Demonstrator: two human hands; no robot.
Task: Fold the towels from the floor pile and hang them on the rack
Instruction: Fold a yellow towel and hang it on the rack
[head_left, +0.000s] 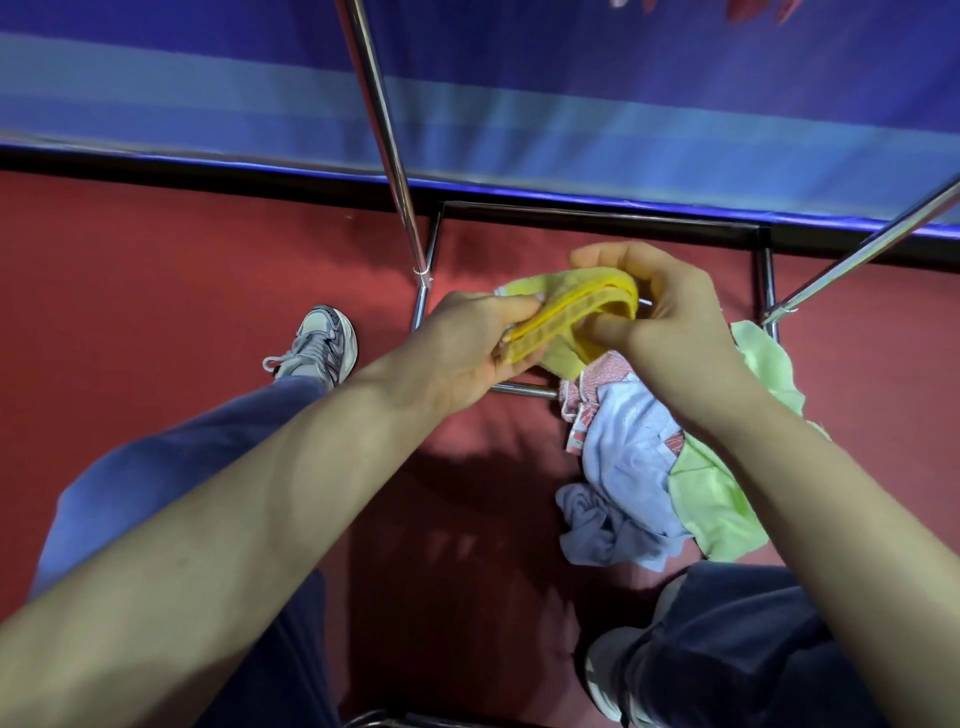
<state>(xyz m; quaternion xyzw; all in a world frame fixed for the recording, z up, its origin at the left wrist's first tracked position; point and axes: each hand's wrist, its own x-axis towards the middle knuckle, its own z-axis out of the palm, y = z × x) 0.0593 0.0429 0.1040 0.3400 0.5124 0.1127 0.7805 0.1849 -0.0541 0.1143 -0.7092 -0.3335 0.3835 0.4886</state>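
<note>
We see fairly bright, even indoor light falling from overhead. It casts soft, dark shadows beneath the arms onto the red floor (457, 499) and leaves thin white glints along the chrome rack (387, 140) poles. The wide lens bows straight lines toward the edges, and the left forearm (208, 519) looks stretched and slightly soft.

the floor (156, 270) was a dull red surface, running to a dark strip at the foot of a blue wall on the far side. a pile of towels (639, 467) lay on it at the right: a pale blue towel (623, 447) crumpled in the middle, a light green towel (711, 499) along its right side, a pink patterned towel (597, 382) at its far end. the rack's base bars (597, 213) stood on the floor round the pile's far part. a grey sneaker (317, 343) rested at the left, another sneaker (605, 670) at the near right.
</note>
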